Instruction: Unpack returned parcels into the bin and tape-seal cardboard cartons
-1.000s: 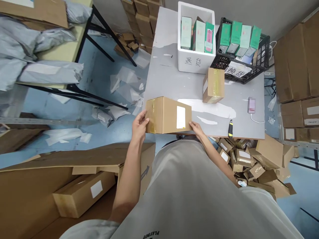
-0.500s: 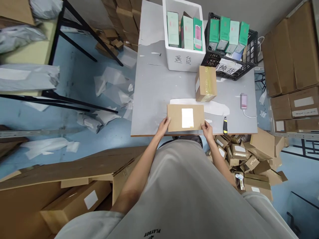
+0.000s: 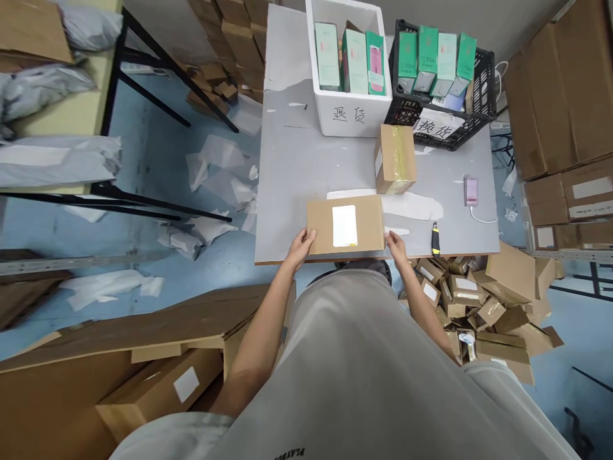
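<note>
A flat cardboard box [image 3: 320, 220] with a white label [image 3: 345, 225] on top is at the front edge of the table. My left hand [image 3: 301, 248] grips its left end, thumb on top and fingers beneath. At the right end, my right hand [image 3: 395, 248] pinches the lower corner between thumb and fingers. Behind it stands a taller cardboard box [image 3: 396, 160] closed with yellowish tape. A white paper sheet [image 3: 419, 207] lies partly under the flat box. To the right of my right hand is a black and yellow utility knife [image 3: 435, 240].
A white foam bin [image 3: 349, 118] and a black crate [image 3: 443, 118], both holding green boxes, stand at the back of the table [image 3: 287, 160]. A phone [image 3: 471, 191] on a cable lies at right. Cardboard boxes [image 3: 483, 306] are heaped below the right edge; a large carton [image 3: 191, 319] stands lower left.
Both hands have shifted the flat box slightly to the left along the table edge. The view has moved a little; other things on the table stay put.
</note>
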The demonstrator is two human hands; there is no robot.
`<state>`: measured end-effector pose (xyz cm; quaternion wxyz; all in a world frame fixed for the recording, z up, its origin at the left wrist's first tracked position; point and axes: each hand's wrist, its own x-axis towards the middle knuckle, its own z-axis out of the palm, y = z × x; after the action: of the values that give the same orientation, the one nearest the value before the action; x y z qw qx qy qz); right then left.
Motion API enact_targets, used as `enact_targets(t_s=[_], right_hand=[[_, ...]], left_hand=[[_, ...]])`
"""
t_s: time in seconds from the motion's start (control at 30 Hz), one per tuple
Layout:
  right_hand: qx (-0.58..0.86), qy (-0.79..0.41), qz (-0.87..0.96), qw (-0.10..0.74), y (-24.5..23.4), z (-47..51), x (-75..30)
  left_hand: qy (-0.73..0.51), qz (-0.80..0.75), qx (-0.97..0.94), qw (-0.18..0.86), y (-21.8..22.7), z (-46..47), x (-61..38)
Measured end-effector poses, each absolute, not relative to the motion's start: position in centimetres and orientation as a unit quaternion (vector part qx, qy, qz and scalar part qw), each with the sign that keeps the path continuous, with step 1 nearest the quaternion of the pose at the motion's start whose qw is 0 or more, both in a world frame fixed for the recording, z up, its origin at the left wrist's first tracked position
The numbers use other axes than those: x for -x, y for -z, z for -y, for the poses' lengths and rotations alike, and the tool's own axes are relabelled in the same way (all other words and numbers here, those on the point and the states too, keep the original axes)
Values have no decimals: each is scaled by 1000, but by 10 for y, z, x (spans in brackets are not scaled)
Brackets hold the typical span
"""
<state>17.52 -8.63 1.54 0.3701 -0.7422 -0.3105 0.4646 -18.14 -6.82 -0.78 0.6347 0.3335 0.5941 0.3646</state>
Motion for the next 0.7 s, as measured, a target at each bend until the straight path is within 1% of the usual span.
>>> enact_targets(t_s=[0.13, 0.23, 0.37, 0.43, 0.5, 0.57, 0.7], right_hand=[[698, -485, 357, 388, -25, 88, -153], [647, -483, 444, 390, -43, 94, -129], [619, -444, 549, 344, -67, 92, -96], [617, -421, 588, 309, -76, 87, -83], [619, -405, 611, 281, -82, 83, -75], [619, -400, 619, 273, -84, 80, -73], [619, -412, 598, 300, -76, 82, -92]], left_hand=[[-376, -632, -305, 605, 17, 72, 205], [-390, -686, -283, 545, 23, 73, 224], [-406, -727, -324, 449, 22, 68, 238], [-407, -728, -355, 423, 18, 63, 237], [-410, -720, -375, 416, 14, 59, 233], [-413, -715, -378, 418, 11, 56, 229], [-392, -741, -294, 459, 10, 58, 226]])
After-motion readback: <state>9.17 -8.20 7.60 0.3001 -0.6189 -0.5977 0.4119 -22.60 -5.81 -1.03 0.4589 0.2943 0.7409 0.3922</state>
